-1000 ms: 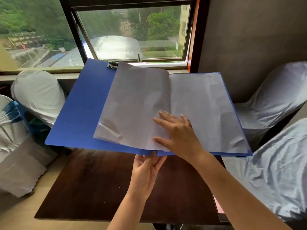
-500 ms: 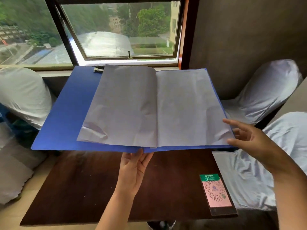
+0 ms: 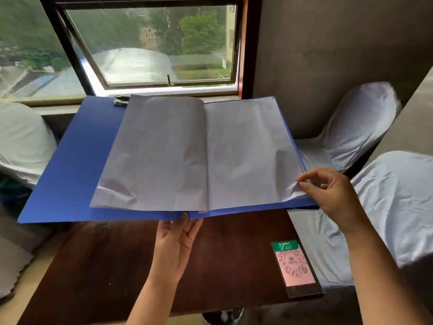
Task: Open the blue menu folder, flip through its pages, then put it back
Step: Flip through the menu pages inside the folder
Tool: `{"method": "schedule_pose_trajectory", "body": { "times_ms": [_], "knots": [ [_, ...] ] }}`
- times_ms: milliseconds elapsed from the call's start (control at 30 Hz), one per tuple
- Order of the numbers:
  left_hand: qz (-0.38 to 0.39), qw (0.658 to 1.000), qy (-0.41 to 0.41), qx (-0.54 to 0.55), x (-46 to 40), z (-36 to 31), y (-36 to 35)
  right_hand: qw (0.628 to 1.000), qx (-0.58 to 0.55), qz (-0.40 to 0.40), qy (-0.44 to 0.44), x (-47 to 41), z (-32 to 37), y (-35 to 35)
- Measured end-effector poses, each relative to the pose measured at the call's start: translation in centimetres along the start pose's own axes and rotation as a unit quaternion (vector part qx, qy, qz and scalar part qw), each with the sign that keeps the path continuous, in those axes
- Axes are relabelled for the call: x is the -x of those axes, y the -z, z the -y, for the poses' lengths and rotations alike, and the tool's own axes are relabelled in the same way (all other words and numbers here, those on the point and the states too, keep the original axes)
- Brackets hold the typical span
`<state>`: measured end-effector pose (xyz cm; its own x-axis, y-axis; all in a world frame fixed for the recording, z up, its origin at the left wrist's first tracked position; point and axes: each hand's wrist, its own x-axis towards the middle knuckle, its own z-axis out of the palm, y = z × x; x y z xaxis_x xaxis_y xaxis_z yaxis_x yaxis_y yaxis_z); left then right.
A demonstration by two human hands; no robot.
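The blue menu folder (image 3: 70, 165) lies open and is held up above the dark wooden table (image 3: 112, 261). Its grey plastic pages are spread flat: one turned page (image 3: 159, 156) on the left, a stack (image 3: 250, 151) on the right. My left hand (image 3: 175, 242) supports the folder from below at the spine, palm up, fingertips under its near edge. My right hand (image 3: 332, 193) pinches the lower right corner of the top right page between thumb and forefinger, and the corner crumples slightly.
A pink and green QR-code card (image 3: 294, 266) in a clear stand lies on the table's right side. White-covered chairs stand at the right (image 3: 356, 127), the near right (image 3: 398, 202) and the left (image 3: 21, 141). A window (image 3: 159, 45) is behind the folder.
My right hand left the middle of the pages, swung out to the right edge and now pinches the lower right page corner. The view shifted left, and the left hand kept holding the spine.
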<state>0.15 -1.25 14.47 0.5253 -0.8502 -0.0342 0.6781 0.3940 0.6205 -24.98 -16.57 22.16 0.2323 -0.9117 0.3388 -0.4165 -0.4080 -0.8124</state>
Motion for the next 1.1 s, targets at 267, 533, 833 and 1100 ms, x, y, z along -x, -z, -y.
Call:
{"method": "schedule_pose_trajectory", "body": {
  "times_ms": [267, 533, 833, 1100],
  "knots": [
    [-0.006, 1.0, -0.001, -0.006, 0.7, -0.2, -0.2, 0.995, 0.052, -0.063, 0.054, 0.8, 1.7, 0.1],
    [-0.011, 1.0, 0.002, 0.01, 1.2, 0.0, -0.3, 0.921, -0.382, -0.022, -0.074, 2.2, 3.4, -0.1],
    [-0.014, 1.0, 0.019, 0.016, 1.8, 0.9, -1.3, 0.968, -0.24, 0.073, -0.031, 2.6, 6.1, -4.7],
    [0.013, 1.0, 0.024, 0.014, 2.5, 1.4, -2.4, 0.972, 0.017, 0.147, 0.183, 2.6, 8.6, -9.1]
  ]
}}
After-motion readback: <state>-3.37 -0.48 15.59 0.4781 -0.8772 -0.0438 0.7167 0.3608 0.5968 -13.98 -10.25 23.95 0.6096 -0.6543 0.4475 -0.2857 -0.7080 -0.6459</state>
